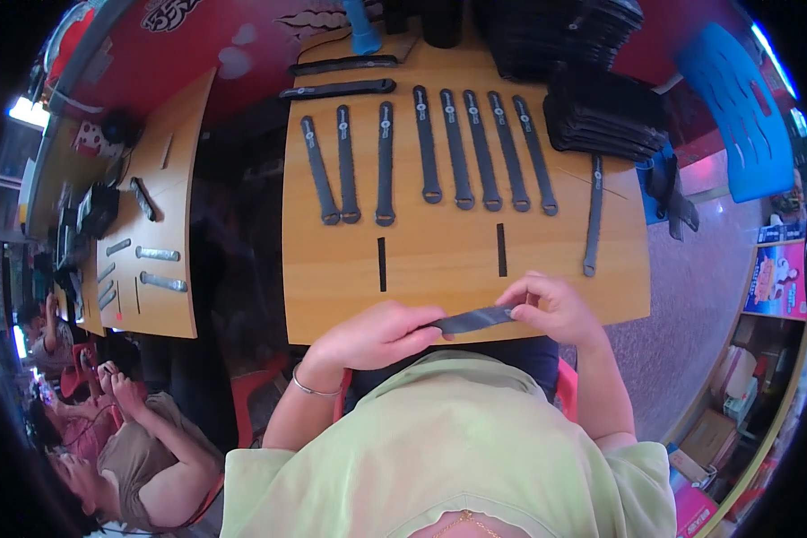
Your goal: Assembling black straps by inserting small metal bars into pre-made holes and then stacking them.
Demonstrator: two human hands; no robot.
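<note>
A dark grey strap (475, 320) stretches between my two hands just above the table's near edge. My left hand (387, 334) pinches its left end between thumb and fingers, and my right hand (551, 309) grips the other end. Farther up the table, several dark straps with slotted ends lie side by side, among them one strap (386, 163) on the left and one (482, 151) in the middle group. Two short black strips, the left one (382, 264) and the right one (501, 250), lie nearer to my hands.
On the wooden table (332, 278), stacked black straps (605, 112) and a larger black pile (556, 36) stand at the back right. A single strap (593, 224) lies below the stack. A blue chair (740, 117) is at the right. People sit by another table (175, 224) at left.
</note>
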